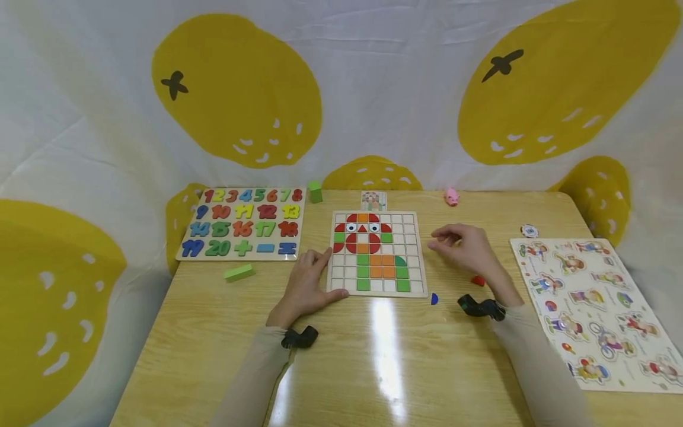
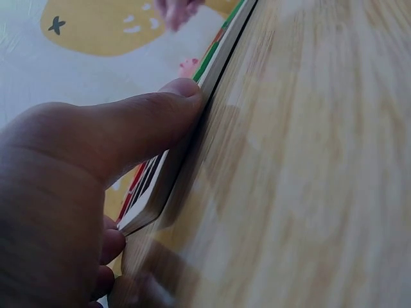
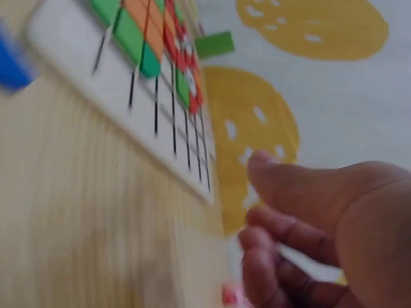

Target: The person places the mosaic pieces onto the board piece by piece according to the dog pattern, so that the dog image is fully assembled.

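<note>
A square wooden mosaic board point(image 1: 377, 284) lies mid-table, with red, orange and green pieces and two eye pieces forming a figure in its grid. My left hand point(image 1: 305, 289) holds its near left corner, thumb against the front edge and index finger at the left side. In the left wrist view, the thumb point(image 2: 151, 119) presses the board's rim. Right of the board, my right hand point(image 1: 463, 244) hovers with loosely bent fingers; nothing shows between them in the right wrist view. A blue half-round piece point(image 1: 434, 299) and a red piece point(image 1: 478, 280) lie nearby.
A number puzzle point(image 1: 256, 248) lies left, with green blocks point(image 1: 239, 273) around it. Behind the mosaic board is a pattern card point(image 1: 374, 200). A pink pig toy point(image 1: 451, 197), a poker chip point(image 1: 529, 231) and a picture puzzle point(image 1: 581, 308) are on the right.
</note>
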Motion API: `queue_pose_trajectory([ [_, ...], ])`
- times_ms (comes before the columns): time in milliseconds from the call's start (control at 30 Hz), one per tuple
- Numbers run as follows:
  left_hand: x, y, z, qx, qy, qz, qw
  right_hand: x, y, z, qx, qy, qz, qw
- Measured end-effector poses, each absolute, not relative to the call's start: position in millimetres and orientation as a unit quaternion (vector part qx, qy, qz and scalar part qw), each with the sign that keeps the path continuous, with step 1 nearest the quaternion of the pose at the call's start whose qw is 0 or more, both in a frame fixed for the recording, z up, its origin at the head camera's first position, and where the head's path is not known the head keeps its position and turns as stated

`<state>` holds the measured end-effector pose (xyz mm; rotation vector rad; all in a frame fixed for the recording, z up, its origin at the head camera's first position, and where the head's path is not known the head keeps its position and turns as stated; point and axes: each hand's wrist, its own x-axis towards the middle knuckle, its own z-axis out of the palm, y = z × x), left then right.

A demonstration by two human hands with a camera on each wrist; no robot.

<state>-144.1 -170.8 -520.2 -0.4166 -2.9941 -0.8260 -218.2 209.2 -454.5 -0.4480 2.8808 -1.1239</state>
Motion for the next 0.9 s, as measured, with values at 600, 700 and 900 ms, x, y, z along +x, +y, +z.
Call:
queue_pose_trajectory([
  [600,-145.6,-169.2,-522.1,-0.137,-0.952,-0.273,0.005,-150.4,261.8,-475.2,-0.031,0.972,-0.231,0.014],
  [700,-145.3,-168.4,-521.8,-0.134,-0.953,-0.273,0.002,-153.6,262.1,-477.0,-0.072,0.965,-0.252,0.022],
  [900,-143.9,-169.5,-518.6,-0.127,-0.954,-0.271,-0.004,-158.3,265.0,-479.6,-0.122,0.962,-0.242,0.021],
])
